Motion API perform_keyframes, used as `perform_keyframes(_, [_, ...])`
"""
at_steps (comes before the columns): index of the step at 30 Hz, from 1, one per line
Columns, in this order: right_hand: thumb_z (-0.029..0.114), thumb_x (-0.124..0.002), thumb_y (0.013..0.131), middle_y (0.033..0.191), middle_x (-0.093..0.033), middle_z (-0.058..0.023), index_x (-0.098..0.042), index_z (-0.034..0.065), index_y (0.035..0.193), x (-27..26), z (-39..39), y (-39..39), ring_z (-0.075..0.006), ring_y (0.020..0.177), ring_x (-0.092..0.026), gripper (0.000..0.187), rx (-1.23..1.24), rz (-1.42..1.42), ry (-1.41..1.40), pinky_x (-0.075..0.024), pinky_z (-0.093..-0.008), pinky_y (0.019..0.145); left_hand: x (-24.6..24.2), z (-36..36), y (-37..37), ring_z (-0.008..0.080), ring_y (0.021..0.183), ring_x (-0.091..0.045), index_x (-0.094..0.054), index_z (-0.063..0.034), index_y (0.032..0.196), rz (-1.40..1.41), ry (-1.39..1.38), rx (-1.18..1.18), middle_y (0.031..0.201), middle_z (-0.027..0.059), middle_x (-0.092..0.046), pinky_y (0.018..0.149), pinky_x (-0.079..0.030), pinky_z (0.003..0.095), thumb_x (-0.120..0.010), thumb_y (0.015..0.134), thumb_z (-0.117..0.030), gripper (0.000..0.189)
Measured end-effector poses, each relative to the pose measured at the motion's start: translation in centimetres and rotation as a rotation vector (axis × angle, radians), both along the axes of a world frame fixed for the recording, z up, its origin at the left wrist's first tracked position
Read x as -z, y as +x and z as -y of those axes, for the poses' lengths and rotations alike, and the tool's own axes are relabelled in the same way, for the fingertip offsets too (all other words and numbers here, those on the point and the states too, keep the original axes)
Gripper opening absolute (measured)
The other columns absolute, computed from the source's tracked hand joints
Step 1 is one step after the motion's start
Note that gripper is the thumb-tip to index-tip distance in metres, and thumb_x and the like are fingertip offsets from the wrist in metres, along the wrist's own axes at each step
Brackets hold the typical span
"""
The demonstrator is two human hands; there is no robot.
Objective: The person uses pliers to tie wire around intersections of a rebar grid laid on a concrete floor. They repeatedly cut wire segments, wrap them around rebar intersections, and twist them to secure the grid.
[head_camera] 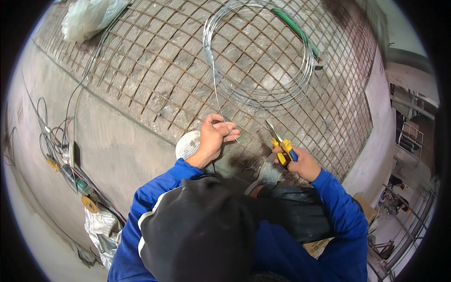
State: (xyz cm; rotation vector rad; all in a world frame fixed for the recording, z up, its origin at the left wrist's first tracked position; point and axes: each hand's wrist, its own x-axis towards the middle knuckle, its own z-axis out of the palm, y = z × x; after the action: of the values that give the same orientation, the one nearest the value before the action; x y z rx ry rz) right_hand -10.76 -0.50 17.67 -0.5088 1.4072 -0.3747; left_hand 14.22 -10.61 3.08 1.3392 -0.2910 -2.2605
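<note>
A large coil of shiny metal wire (210, 49) lies on a rusty steel mesh (169, 67) in front of me. One loose strand (216, 90) runs down from the coil to my left hand (212, 138), which holds it near its end, the tip sticking out past the fingers. My right hand (303, 165) grips pliers with yellow and blue handles (289, 151). Their metal jaws point up and left over the mesh, apart from the wire. Beneath my left wrist, a round whitish perforated object (188, 143) is partly hidden.
A green tube-like piece (290, 23) lies at the coil's far right. At the left are an angle grinder (79, 185) with a yellowish disc, tangled cables (53, 132) and a white sack (102, 225). A translucent plastic bag (88, 19) sits top left. Metal pipes (410, 243) stand right.
</note>
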Motion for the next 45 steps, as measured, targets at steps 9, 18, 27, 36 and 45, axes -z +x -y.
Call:
perform_keyframes(9, [-0.005, -0.051, 0.073, 0.096, -0.057, -0.0010, -0.057, 0.0051, 0.121, 6.3, 7.5, 5.9, -0.0106, 0.089, -0.054, 0.049, -0.293, 0.126, -0.019, -0.0445, -0.0236, 0.078, -1.2, 0.3, 7.3, 0.0119, 0.067, -0.056, -0.049, -0.0049, 0.136, -0.194, 0.239, -0.237, 0.115, 0.0119, -0.064, 0.059, -0.049, 0.0269, -0.056, 0.098, -0.010, 0.039])
perform_keyframes(18, [0.001, -0.058, 0.072, 0.084, -0.057, 0.0003, -0.062, 0.0112, 0.123, 10.5, 11.9, 8.2, -0.0095, 0.072, -0.050, 0.053, -0.572, 0.055, -0.135, -0.0419, -0.0254, 0.065, -0.1, 0.6, 9.4, 0.0138, 0.064, -0.061, -0.054, -0.0009, 0.133, -0.152, 0.182, -0.215, 0.103, 0.0124, -0.068, 0.056, -0.053, 0.0269, -0.060, 0.095, -0.006, 0.039])
perform_keyframes(27, [-0.001, -0.058, 0.072, 0.080, -0.059, 0.0006, -0.066, 0.0099, 0.112, 12.3, 15.3, 8.6, -0.0093, 0.072, -0.052, 0.042, -0.674, 0.095, -0.047, -0.0422, -0.0251, 0.065, 0.6, 1.0, 10.3, 0.0150, 0.062, -0.062, -0.053, 0.0016, 0.134, -0.145, 0.162, -0.158, 0.098, 0.0152, -0.069, 0.052, -0.052, 0.0269, -0.060, 0.094, -0.003, 0.041])
perform_keyframes(36, [-0.002, -0.061, 0.075, 0.082, -0.064, -0.0008, -0.065, 0.0051, 0.098, 14.5, 16.4, 8.6, -0.0095, 0.067, -0.057, 0.024, -0.646, 0.147, -0.116, -0.0476, -0.0256, 0.066, 0.5, 1.2, 10.5, 0.0140, 0.059, -0.060, -0.055, 0.0023, 0.133, -0.140, 0.164, -0.147, 0.095, 0.0138, -0.069, 0.052, -0.052, 0.0256, -0.061, 0.093, -0.002, 0.041])
perform_keyframes(45, [-0.012, -0.051, 0.075, 0.113, -0.064, -0.0078, -0.056, 0.0037, 0.119, 14.4, 15.8, 9.1, -0.0125, 0.080, -0.062, 0.047, -0.552, 0.024, 0.062, -0.0519, -0.0267, 0.064, 0.2, 1.5, 10.7, 0.0144, 0.060, -0.060, -0.053, 0.0033, 0.134, -0.143, 0.166, -0.135, 0.094, 0.0148, -0.069, 0.052, -0.051, 0.0258, -0.062, 0.092, -0.002, 0.043])
